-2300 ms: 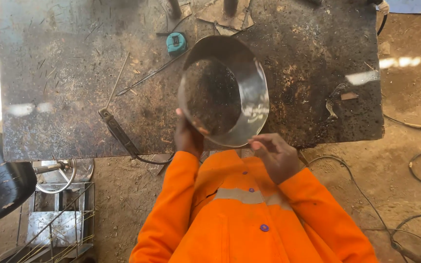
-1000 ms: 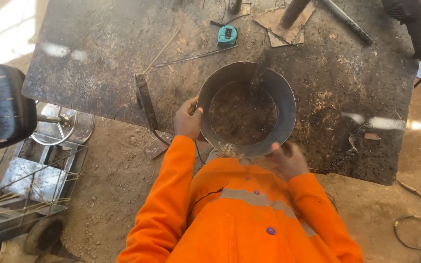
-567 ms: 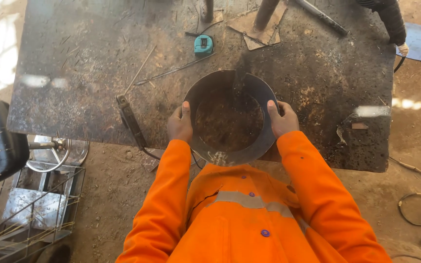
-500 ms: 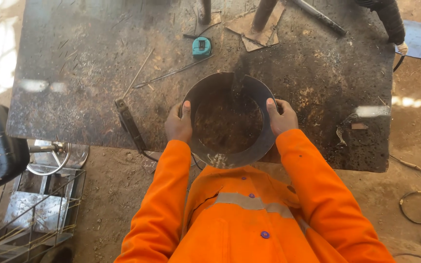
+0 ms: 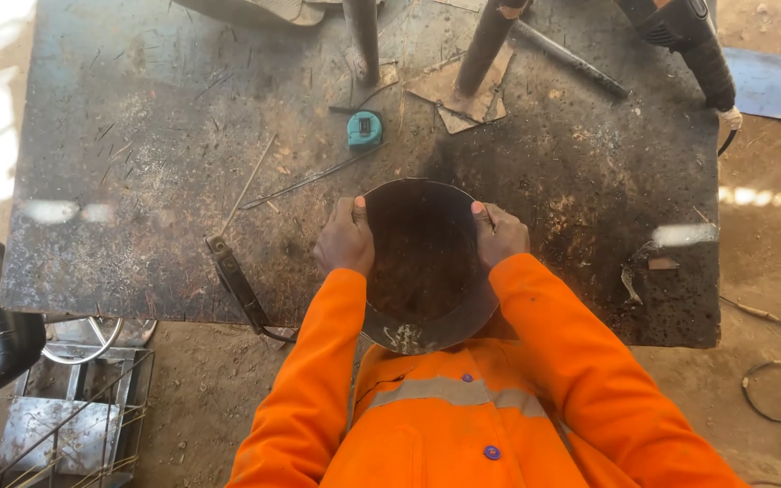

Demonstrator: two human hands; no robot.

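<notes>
Counter: big dark steel plate, scorched and rusty, standing on a dirt floor. Person in orange jacket w/ grey reflective band stands at its near edge, so work sits close to the body.

Bowl: round, dark sheet-metal, rusty inside. Held tipped up off the counter, far rim over the plate, near rim hanging past the edge against the jacket. Likely tilted this way so the inside faces the eye. Near rim shows a pale scuffed patch.

L hand: grip closed on bowl's left rim, thumb over the top edge, fingers hidden behind the wall. R hand: same on right rim, thumb on top. Opposite-side hold balances the bowl and lets it turn about that axis.

Grinder: top right corner, body angled off the counter edge, well apart from bowl. Cable not traceable.

Two pipes: upright-ish at far side; right one stands on a flat scrap of sheet, apparently parked out of the way.

Flat bar tool: left of L hand, one end overhanging near edge; within reach.

Thin rods: lying loose betw. bowl and far side, not touching it.

Tape measure: small, teal, just beyond the bowl's far rim, apart from it.
</notes>
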